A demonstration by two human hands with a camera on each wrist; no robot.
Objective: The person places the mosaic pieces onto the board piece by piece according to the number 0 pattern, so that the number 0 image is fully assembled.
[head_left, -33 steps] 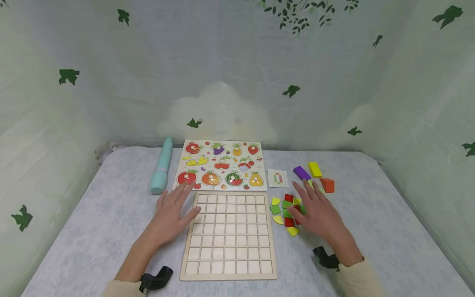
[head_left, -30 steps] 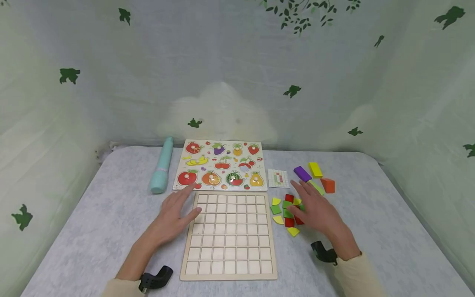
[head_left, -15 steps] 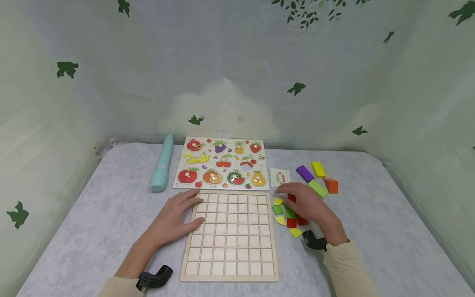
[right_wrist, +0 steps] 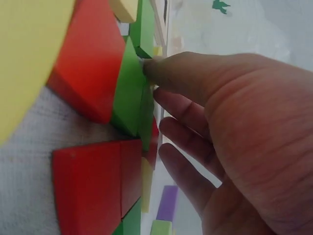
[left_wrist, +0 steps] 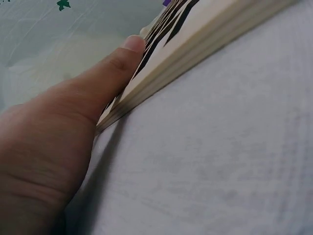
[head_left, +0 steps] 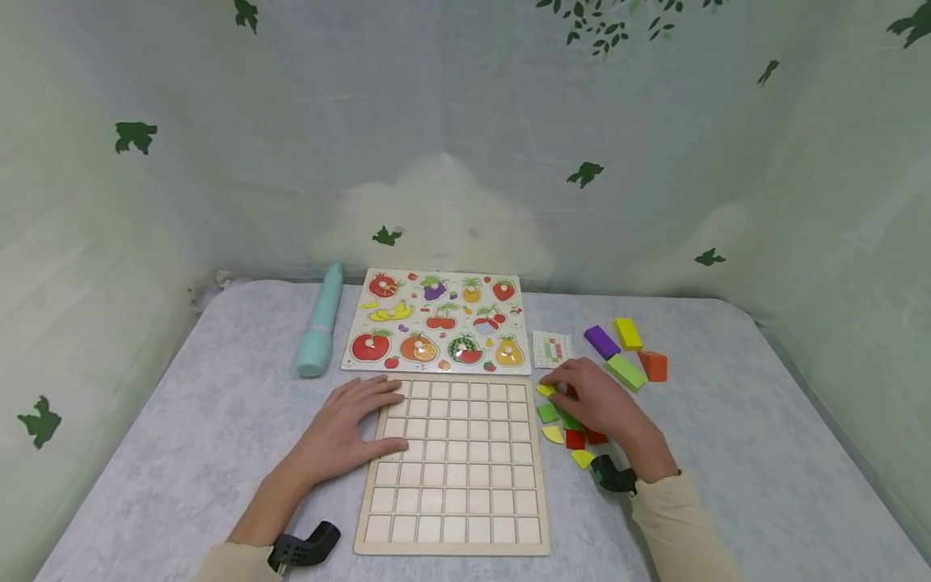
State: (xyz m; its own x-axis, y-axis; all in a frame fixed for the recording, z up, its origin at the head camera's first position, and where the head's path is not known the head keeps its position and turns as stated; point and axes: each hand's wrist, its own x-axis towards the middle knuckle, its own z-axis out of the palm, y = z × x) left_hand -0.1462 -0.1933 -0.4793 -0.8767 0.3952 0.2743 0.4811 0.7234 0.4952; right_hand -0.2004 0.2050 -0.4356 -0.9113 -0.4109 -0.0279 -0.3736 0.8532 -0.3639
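Observation:
My left hand (head_left: 338, 432) rests on the upper left edge of a wooden grid board (head_left: 454, 544). Its fingers lie spread over the top cells, and the thumb (left_wrist: 120, 63) reaches over the rim. At the right of the board, my right hand (head_left: 604, 400) is bent down over a loose group of small blocks. Thumb and index finger pinch a yellow quarter-circle block (head_left: 545, 390). Around it lie green blocks (head_left: 548, 414), red blocks (head_left: 575, 440) and more yellow pieces (head_left: 553, 435). The right palm hides some of these blocks.
A fruit puzzle board (head_left: 436, 319) lies behind the grid board, with a small pattern card (head_left: 553, 349) at its right. A teal cylinder (head_left: 318, 331) lies at the back left. Purple (head_left: 602, 343), yellow (head_left: 628, 334), light green (head_left: 625, 372) and orange blocks (head_left: 654, 366) lie back right.
My right hand has come down and left over the small blocks, its fingers bending in on a yellow quarter-circle block. The left hand has slid slightly onto the grid board. The head view has shifted slightly.

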